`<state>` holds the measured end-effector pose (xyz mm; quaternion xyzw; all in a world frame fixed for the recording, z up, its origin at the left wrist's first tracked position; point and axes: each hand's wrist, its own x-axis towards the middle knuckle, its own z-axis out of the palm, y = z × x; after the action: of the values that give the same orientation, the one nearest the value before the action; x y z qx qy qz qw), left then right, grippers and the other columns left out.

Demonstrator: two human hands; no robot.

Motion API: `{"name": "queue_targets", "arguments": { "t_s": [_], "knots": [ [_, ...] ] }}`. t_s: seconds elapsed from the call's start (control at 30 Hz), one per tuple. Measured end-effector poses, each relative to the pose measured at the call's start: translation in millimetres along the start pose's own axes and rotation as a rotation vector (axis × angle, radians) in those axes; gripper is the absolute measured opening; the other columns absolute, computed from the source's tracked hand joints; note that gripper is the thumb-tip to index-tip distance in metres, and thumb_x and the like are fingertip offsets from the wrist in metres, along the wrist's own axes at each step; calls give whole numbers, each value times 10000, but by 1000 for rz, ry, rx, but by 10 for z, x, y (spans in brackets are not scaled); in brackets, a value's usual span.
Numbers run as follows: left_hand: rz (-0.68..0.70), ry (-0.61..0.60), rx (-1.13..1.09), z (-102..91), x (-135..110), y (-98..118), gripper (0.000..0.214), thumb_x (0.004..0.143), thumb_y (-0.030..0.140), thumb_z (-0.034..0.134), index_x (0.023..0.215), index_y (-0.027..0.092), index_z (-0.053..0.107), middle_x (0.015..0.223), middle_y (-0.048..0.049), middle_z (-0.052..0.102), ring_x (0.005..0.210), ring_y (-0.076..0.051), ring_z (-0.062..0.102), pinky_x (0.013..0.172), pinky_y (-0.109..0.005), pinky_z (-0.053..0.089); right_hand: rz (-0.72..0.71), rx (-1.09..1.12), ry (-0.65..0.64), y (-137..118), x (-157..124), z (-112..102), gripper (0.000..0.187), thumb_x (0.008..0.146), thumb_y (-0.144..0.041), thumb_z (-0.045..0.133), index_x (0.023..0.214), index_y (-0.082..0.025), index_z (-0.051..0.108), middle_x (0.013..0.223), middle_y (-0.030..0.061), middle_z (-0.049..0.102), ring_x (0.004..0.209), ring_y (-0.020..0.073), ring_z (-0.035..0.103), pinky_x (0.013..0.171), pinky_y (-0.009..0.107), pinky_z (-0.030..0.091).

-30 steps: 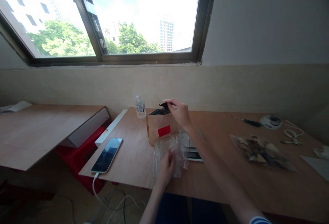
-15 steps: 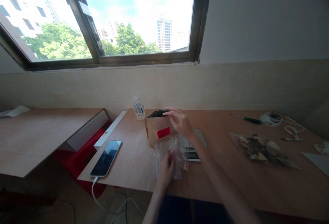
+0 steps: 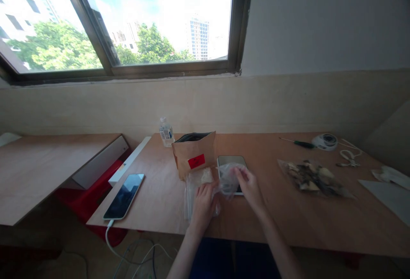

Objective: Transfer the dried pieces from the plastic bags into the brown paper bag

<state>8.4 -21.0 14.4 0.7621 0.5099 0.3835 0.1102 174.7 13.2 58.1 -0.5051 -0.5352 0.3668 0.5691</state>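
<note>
A brown paper bag (image 3: 194, 158) with a red label stands open on the wooden table (image 3: 282, 215). In front of it lie clear plastic bags (image 3: 197, 181). My left hand (image 3: 202, 204) rests on the flat stack of them. My right hand (image 3: 249, 186) grips one crumpled clear bag (image 3: 228, 177) above a small digital scale (image 3: 231, 162) that lies just right of the paper bag.
A water bottle (image 3: 165, 132) stands behind the paper bag. A phone (image 3: 124, 190) on a white cable lies at the table's left edge. Right of the scale sit a clear bag of dried pieces (image 3: 312, 178), a green screwdriver (image 3: 296, 143), a tape roll (image 3: 325, 140) and scissors (image 3: 348, 157).
My right hand has left the top of the paper bag and come down to the clear bag over the scale. The dark piece it held is out of sight. My view shifted right.
</note>
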Motion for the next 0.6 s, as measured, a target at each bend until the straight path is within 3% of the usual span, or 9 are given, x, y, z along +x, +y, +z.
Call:
{"name": "queue_targets", "arguments": {
  "t_s": [0.1,0.17,0.3,0.4,0.5,0.6],
  "knots": [
    [-54,54,-33,-111,117,174,459,814,227,560,1257,192,448,1211,-106,562,1119,-243,505,923,-423,398,-15,20,170,-135,54,-118,417,788,-554,502,849,-159,623,806,73,674,759,215,622,703,319,484],
    [-75,66,-161,-228,183,311,534,790,296,605,1280,193,418,1254,-114,520,1160,-243,475,947,-414,388,-27,-5,202,-205,43,-173,430,801,-562,480,868,-158,612,797,69,664,734,207,616,670,302,483],
    [-151,41,-432,-435,267,572,401,851,364,513,1227,228,484,1228,-89,535,1108,-209,513,901,-356,420,-87,-90,156,-320,-86,-97,393,870,-513,388,914,-176,587,793,55,654,709,187,610,654,277,473],
    [-287,47,-581,-453,313,682,332,857,397,490,1097,180,564,1069,-89,619,966,-194,583,832,-322,447,-163,-182,103,-367,-207,96,329,905,-436,349,946,-197,571,844,50,660,756,181,622,699,274,468],
    [-395,118,-684,-407,342,693,287,866,396,464,987,158,571,935,-70,651,860,-171,609,771,-285,461,-217,-243,23,-363,-308,273,280,920,-356,333,989,-214,565,909,45,666,815,174,629,729,265,462],
    [-412,203,-650,-399,341,625,247,877,368,435,922,162,564,887,-52,648,805,-153,604,728,-260,462,-215,-228,-29,-314,-360,349,279,921,-322,329,1017,-222,572,949,40,668,838,169,631,730,252,463]
  ]
}}
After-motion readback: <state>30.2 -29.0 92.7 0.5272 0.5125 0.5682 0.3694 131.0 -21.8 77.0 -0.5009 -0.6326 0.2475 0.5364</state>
